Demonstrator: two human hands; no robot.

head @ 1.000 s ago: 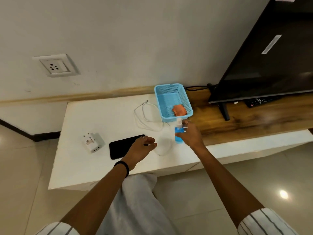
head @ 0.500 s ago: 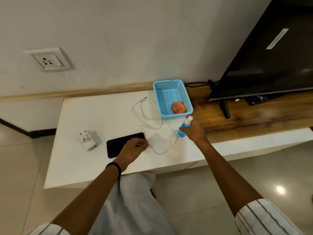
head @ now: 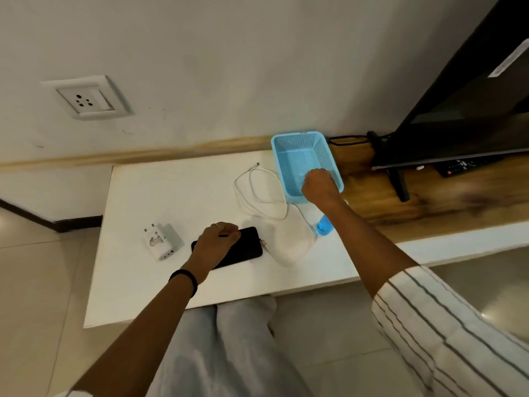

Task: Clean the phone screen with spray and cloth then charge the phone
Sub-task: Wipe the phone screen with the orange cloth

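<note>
The right hand [head: 317,187] has let go of the spray bottle [head: 324,227], which now stands on the white table [head: 177,196] under that forearm, and reaches into the far blue basket [head: 297,147]; whether its fingers have closed on the cloth there cannot be told. Nearer, the left hand [head: 216,243] rests curled on the phone [head: 246,247], steadying it. The glass looks slick and fragile, so hold its edges. The charger [head: 160,242] lies left, the cable [head: 257,193] farther back.
</note>
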